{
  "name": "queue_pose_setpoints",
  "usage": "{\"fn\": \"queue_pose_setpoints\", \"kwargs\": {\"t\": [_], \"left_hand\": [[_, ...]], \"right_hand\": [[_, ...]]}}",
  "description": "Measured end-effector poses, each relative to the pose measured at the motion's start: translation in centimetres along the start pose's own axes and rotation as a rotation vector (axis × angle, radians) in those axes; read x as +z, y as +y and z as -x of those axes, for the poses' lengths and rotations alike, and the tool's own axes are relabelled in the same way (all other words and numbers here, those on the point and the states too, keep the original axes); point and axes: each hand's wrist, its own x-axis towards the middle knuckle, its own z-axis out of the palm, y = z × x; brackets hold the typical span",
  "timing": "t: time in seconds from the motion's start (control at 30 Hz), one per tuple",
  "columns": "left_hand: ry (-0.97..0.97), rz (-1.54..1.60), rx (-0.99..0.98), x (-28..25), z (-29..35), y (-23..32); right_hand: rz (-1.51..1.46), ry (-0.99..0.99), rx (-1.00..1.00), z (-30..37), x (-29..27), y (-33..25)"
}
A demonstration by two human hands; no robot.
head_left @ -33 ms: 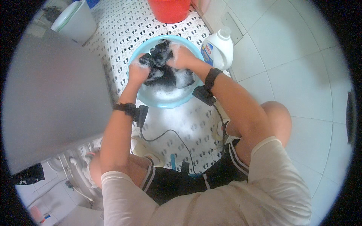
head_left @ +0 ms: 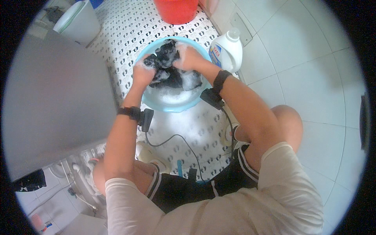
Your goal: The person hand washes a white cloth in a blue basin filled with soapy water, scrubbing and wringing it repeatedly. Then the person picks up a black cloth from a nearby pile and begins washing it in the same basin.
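Note:
A wet black garment (head_left: 168, 54) lies bunched in a light blue basin (head_left: 175, 110), streaked with white suds; its exact kind is hidden by the folds and foam. My left hand (head_left: 143, 74) is closed on the left part of the cloth, foam over its fingers. On the other side, my right hand (head_left: 190, 59) grips the upper right of the same cloth, its fingertips partly covered by suds. Sudsy water (head_left: 170, 98) shows in the near part of the basin.
A white detergent bottle (head_left: 230, 49) stands right of the basin, near the tiled wall (head_left: 301, 90). Beyond it is a red bucket (head_left: 176, 9). At the far left stands a white bin (head_left: 80, 25). A grey panel (head_left: 58, 102) borders the left. Cables (head_left: 180, 136) hang from my wrist straps.
My hands and the black garment have shifted very slightly toward the far side of the basin. Both hands keep their grip.

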Motion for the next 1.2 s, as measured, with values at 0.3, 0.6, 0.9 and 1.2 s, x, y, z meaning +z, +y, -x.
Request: {"fn": "queue_pose_setpoints", "kwargs": {"t": [0.3,0.6,0.9,1.2], "left_hand": [[-0.047,0.411,-0.061,-2.9,-2.0,5.1],[-0.005,0.452,-0.043,-0.2,-2.6,1.9],[-0.031,0.455,-0.049,2.0,-3.2,1.1],[-0.086,0.46,-0.197,5.4,-2.6,3.0]], "right_hand": [[-0.077,0.14,-0.201,-2.3,-3.7,-1.2],[-0.055,0.226,-0.205,-2.2,-0.3,1.3],[0.167,0.198,-0.065,-1.2,0.4,2.6],[0.297,0.179,0.303,2.0,0.0,3.3]]}}
